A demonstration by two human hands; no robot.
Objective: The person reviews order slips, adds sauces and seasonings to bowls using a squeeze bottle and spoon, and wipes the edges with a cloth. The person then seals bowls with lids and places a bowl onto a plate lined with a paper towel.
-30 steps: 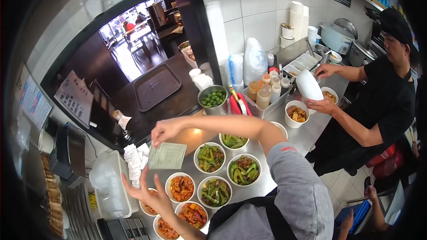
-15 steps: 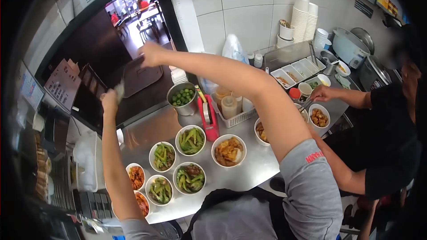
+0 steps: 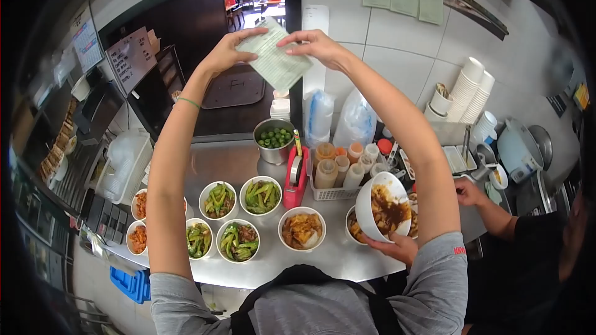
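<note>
Up in front of the dark serving opening, a pale green printed order slip (image 3: 273, 65) is raised between my two hands. My left hand (image 3: 226, 53) grips its left edge, thumb below and fingers above. On the other side, the fingers of my right hand (image 3: 320, 48) pinch its right edge. Below my arms stand paper bowls of green peppers (image 3: 261, 196), a bowl of yellow-brown stew (image 3: 302, 228) and smaller cups of orange-red food (image 3: 138, 237). A metal pot of small green limes (image 3: 274, 138) sits behind them.
At right, a co-worker's hand (image 3: 397, 248) tilts a white bowl with brown sauce (image 3: 382, 208) above other bowls. A red tape dispenser (image 3: 296, 180) and a basket of sauce bottles (image 3: 335, 193) stand mid-counter. A brown tray (image 3: 233, 90) lies in the opening.
My hands have come together on the slip; my right arm has swung right. The view has shifted. The co-worker's tilted white bowl now appears at right.
</note>
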